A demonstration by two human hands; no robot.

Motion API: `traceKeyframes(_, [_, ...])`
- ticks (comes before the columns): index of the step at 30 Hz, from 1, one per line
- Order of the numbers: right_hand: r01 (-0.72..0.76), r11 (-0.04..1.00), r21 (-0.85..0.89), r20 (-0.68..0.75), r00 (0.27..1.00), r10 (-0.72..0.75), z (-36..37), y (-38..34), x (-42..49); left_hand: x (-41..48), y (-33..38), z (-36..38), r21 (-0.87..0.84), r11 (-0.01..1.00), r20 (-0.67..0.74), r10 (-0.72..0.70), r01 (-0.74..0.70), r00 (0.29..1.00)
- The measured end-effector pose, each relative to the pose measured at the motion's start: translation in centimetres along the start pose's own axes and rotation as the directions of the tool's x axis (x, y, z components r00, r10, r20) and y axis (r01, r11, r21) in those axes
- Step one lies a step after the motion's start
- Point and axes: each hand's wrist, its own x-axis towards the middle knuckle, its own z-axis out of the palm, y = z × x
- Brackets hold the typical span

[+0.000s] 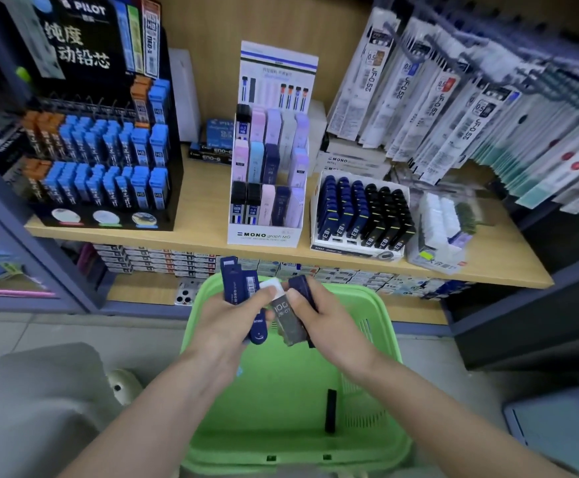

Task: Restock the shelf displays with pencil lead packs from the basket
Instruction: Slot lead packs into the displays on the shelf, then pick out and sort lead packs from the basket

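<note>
Above a green plastic basket (pixel 377 439), my left hand (pixel 227 317) grips a fan of dark blue lead packs (pixel 238 282). My right hand (pixel 329 313) holds a dark blue pack (pixel 302 286) and a clear grey pack with a white cap (pixel 286 317). The two hands touch at the grey pack. One black pack (pixel 331 410) lies on the basket floor. On the wooden shelf (pixel 198 208) stand a black Pilot display (pixel 105 157) with blue and orange packs, a white Mono display (pixel 267 174) with pastel packs, and a white tray (pixel 360 212) of navy and black packs.
Refill packets hang on hooks (pixel 453 98) at the upper right. A clear bag of packs (pixel 443 229) lies at the shelf's right. Flat boxes (pixel 164 260) are stacked on the lower shelf, beside a phone (pixel 186 293). A grey stool (pixel 39 401) stands at the left.
</note>
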Motion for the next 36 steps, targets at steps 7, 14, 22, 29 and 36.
traceKeyframes(7, [-0.174,0.941,0.29,0.02,0.984,0.175,-3.1,-1.5,-0.4,0.4,4.2,-0.1,0.021,0.995,0.046,0.097,-0.098,0.994])
traceKeyframes(14, [-0.111,0.91,0.399,0.02,0.993,0.113,-4.2,-3.2,0.8,1.5,7.7,-1.1,0.12,0.956,0.079,0.259,-0.267,0.963])
traceKeyframes(22, [-0.008,0.964,-0.267,-0.009,1.0,0.006,-3.7,-6.2,5.2,3.1,9.5,-3.8,0.072,0.943,0.07,0.32,-0.325,0.945])
traceKeyframes(29, [0.071,0.899,-0.432,-0.148,0.978,-0.149,-4.2,-8.0,10.5,3.7,11.0,-5.2,-0.018,0.953,0.06,0.304,-0.304,0.951])
traceKeyframes(36, [0.094,0.934,-0.344,-0.177,0.971,-0.163,-5.0,-7.6,13.3,4.3,11.8,-5.9,-0.064,0.95,0.061,0.309,-0.305,0.949])
